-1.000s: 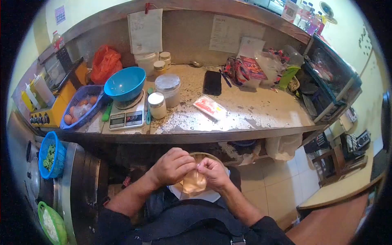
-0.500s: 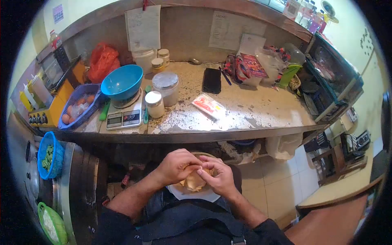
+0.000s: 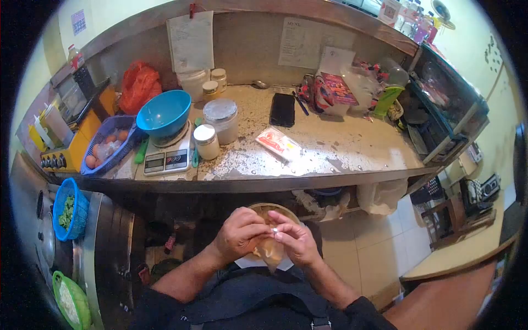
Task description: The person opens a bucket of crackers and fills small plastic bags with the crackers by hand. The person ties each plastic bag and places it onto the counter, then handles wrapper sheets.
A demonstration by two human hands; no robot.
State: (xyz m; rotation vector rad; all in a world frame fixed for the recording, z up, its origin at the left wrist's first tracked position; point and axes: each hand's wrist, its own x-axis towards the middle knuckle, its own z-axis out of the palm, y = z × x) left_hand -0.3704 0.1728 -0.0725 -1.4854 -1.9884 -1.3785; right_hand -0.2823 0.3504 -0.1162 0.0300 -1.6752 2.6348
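Over my lap, a clear plastic bag (image 3: pixel 270 252) with pale orange-yellow contents hangs below my fingers. My left hand (image 3: pixel 240 233) is closed around the gathered upper part of the bag. The thumb and fingertips of my right hand (image 3: pixel 295 241) pinch a small whitish bit at the bag's neck, close beside my left fingers. Beneath and behind both hands is a round container (image 3: pixel 285 211), its rim partly visible. A white surface shows under the bag; my hands hide most of it.
The worktop (image 3: pixel 341 148) holds a blue bowl (image 3: pixel 163 113) on a scale (image 3: pixel 166 160), jars (image 3: pixel 221 118), a phone (image 3: pixel 282 110) and a red-white packet (image 3: pixel 278 144). Left are an egg basket (image 3: pixel 113 144), a greens basket (image 3: pixel 71 209) and a green basket (image 3: pixel 71 301).
My right fingers have shifted slightly and now pinch a small whitish bit at the bag's neck. The bag hangs a little lower and further right. My left hand stays closed on it.
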